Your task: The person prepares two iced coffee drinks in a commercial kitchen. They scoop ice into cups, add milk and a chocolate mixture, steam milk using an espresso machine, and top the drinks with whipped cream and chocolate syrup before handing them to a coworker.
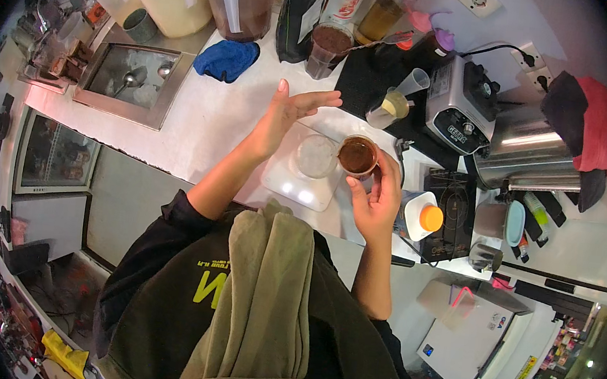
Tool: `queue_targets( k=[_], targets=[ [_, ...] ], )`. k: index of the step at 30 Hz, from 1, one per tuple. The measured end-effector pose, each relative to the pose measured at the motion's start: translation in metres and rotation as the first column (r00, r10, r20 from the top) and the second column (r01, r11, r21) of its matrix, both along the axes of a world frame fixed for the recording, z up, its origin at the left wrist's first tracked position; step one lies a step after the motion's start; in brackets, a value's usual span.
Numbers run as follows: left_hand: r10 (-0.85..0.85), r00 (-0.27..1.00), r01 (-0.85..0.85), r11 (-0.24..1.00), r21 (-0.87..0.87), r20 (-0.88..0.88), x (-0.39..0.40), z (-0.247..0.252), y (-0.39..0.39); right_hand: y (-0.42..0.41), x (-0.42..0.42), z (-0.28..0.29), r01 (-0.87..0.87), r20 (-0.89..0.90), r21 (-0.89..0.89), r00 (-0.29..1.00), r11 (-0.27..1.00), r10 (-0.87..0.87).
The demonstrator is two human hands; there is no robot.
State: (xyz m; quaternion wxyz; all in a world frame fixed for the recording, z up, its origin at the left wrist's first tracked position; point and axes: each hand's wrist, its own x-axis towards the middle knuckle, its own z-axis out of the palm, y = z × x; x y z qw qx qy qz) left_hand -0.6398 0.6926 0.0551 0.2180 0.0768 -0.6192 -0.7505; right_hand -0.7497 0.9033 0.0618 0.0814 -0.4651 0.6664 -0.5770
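My right hand (pixel 379 201) grips a small clear cup (pixel 357 157) by its side, with dark brown contents showing through its mouth. The cup is just right of a white flat device, apparently a kitchen scale (pixel 277 179). On that device sits a round whitish translucent container or disc (pixel 316 157); which one I cannot tell. My left hand (pixel 284 117) hovers above the device's far left side, thumb raised and fingers stretched to the right, holding nothing. A white bottle with an orange cap (pixel 415 220) stands close to my right wrist.
A blue cloth (pixel 226 60) lies near a steel-framed ice well (pixel 127 80). Along the back are a blue-lidded tub (pixel 233 4) and a jug of brown powder (pixel 329 47). To the right are a measuring cup (pixel 389 110), a blender base (pixel 456 114) and an induction cooker (pixel 453 204).
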Motion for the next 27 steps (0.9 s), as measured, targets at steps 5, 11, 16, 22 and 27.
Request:
queue_targets(
  k=[5, 11, 16, 22, 27],
  targets=[
    [0.059, 0.998, -0.059, 0.996, 0.059, 0.002, 0.003, -0.002, 0.002, 0.006, 0.000, 0.002, 0.031, -0.128, 0.067, 0.992, 0.997, -0.022],
    [0.096, 0.995, -0.094, 0.991, 0.094, -0.012, 0.006, -0.006, 0.001, 0.007, 0.000, 0.011, 0.068, -0.262, 0.091, 0.964, 0.994, -0.042],
    [0.132, 0.991, -0.132, 0.985, 0.109, 0.007, 0.009, -0.004, 0.003, 0.008, -0.002, 0.011, 0.071, -0.339, 0.094, 0.940, 0.993, -0.036],
    [0.147, 0.989, -0.146, 0.978, 0.147, 0.008, 0.013, -0.011, 0.005, 0.011, 0.000, 0.012, 0.075, -0.363, 0.132, 0.932, 0.989, -0.022],
    [0.112, 0.993, -0.108, 0.987, 0.118, -0.031, 0.017, -0.020, 0.005, 0.014, 0.005, 0.011, 0.087, -0.366, 0.138, 0.930, 0.987, -0.032]
  ],
)
